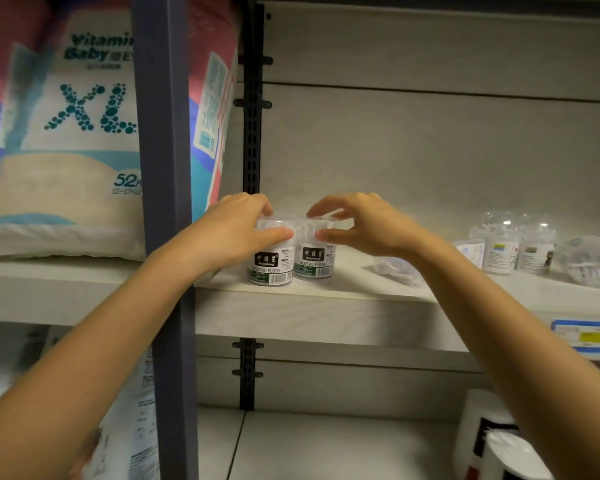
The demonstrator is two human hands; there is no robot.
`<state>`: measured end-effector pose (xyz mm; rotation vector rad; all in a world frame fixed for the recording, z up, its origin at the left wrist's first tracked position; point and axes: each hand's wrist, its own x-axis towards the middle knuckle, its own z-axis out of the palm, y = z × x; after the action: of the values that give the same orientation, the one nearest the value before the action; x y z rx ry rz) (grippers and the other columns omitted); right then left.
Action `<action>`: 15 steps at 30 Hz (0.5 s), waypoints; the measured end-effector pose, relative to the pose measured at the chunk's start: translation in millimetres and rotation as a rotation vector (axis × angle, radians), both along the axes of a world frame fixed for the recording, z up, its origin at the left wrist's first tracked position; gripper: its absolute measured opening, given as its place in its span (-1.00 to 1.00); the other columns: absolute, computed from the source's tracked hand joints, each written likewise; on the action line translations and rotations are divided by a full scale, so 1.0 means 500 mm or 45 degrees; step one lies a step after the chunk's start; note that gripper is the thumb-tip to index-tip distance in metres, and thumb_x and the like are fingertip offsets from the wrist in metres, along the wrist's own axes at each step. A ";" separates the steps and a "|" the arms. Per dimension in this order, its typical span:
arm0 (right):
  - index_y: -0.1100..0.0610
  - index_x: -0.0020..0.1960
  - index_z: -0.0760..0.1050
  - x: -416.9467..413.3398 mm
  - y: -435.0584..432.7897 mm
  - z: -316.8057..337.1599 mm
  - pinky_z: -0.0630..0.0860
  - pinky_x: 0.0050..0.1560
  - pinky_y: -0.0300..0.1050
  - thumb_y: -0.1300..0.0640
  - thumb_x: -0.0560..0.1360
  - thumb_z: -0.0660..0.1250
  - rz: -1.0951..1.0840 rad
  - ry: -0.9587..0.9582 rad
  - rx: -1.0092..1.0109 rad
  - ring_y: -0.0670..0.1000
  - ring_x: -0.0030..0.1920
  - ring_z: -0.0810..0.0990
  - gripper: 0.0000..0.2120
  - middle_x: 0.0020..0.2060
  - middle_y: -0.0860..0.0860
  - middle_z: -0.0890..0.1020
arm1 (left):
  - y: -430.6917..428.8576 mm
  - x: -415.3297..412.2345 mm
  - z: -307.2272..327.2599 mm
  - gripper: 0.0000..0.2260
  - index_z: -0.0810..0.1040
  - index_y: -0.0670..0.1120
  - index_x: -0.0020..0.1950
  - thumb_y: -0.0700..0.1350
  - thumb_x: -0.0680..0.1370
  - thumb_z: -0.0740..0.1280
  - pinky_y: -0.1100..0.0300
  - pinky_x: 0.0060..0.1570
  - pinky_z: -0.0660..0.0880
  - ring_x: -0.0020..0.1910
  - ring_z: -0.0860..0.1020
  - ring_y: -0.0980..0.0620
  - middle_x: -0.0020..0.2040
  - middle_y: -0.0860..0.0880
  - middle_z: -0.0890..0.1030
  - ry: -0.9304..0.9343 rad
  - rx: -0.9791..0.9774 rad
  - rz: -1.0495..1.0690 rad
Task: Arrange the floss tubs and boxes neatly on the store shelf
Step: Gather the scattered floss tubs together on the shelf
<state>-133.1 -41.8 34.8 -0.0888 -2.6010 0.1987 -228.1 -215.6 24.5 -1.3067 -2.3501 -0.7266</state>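
Observation:
Two clear floss tubs with green "DENTAL FLOSS" labels stand side by side at the left end of the pale wooden shelf (326, 313). My left hand (236, 230) grips the top of the left tub (270, 268), thumb in front and fingers behind. My right hand (364, 226) holds the lid of the right tub (314, 263) between curled fingers and thumb. Further right on the same shelf are two more clear tubs (499, 247), (536, 252), a small floss box (471, 251) and a clear floss packet (399, 268).
A dark metal upright (165, 202) divides this bay from the left one, which holds a large XL diaper pack (66, 133). A crumpled clear bag (589, 261) lies at the far right. A blue price tag (584, 336) sits on the shelf edge. White containers (492, 441) stand below.

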 end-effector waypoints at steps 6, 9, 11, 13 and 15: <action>0.01 0.28 0.43 0.061 -0.014 -0.036 0.35 0.23 -0.18 0.03 0.53 0.26 -0.061 0.290 0.016 -0.07 0.24 0.45 -0.67 0.25 -0.06 0.52 | 0.005 0.025 -0.007 -0.47 0.30 -0.07 0.40 0.17 0.51 0.19 0.05 0.27 0.29 0.35 0.31 -0.04 0.38 -0.06 0.36 0.135 0.055 0.098; -0.01 0.09 0.55 0.116 -0.004 -0.053 0.51 0.06 -0.12 0.08 0.50 0.28 -0.061 0.416 -0.078 -0.15 0.00 0.57 -0.82 0.01 -0.12 0.64 | 0.019 0.052 -0.016 -0.61 0.44 -0.09 0.26 0.08 0.52 0.24 0.06 0.09 0.36 0.19 0.42 -0.05 0.17 -0.06 0.49 0.342 0.401 0.012; -0.04 -0.01 0.59 0.159 0.011 -0.064 0.56 -0.04 -0.07 0.07 0.48 0.30 -0.098 0.396 -0.135 -0.18 -0.10 0.59 -0.86 -0.10 -0.15 0.66 | 0.040 0.077 -0.023 -0.76 0.54 -0.08 0.07 0.04 0.53 0.26 0.13 -0.06 0.38 -0.03 0.49 -0.01 -0.06 0.03 0.54 0.380 0.520 -0.112; -0.05 -0.05 0.60 0.202 0.032 -0.074 0.56 -0.09 -0.05 0.06 0.47 0.32 -0.129 0.343 -0.167 -0.17 -0.17 0.60 -0.89 -0.18 -0.13 0.67 | 0.069 0.110 -0.033 -0.80 0.58 -0.06 -0.09 0.04 0.49 0.25 0.13 -0.17 0.42 -0.21 0.50 0.04 -0.21 0.09 0.55 0.331 0.542 -0.236; -0.04 -0.07 0.60 0.245 0.062 -0.082 0.56 -0.11 -0.06 0.07 0.46 0.33 -0.149 0.288 -0.173 -0.16 -0.20 0.61 -0.90 -0.22 -0.13 0.67 | 0.105 0.147 -0.042 -0.84 0.59 -0.04 -0.16 0.01 0.49 0.28 0.13 -0.25 0.43 -0.26 0.50 0.10 -0.27 0.12 0.56 0.278 0.538 -0.320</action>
<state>-10.8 -10.9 -6.3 -0.2515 -2.3473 0.3236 -154.6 -163.3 3.5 -1.4131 -1.7581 -1.0306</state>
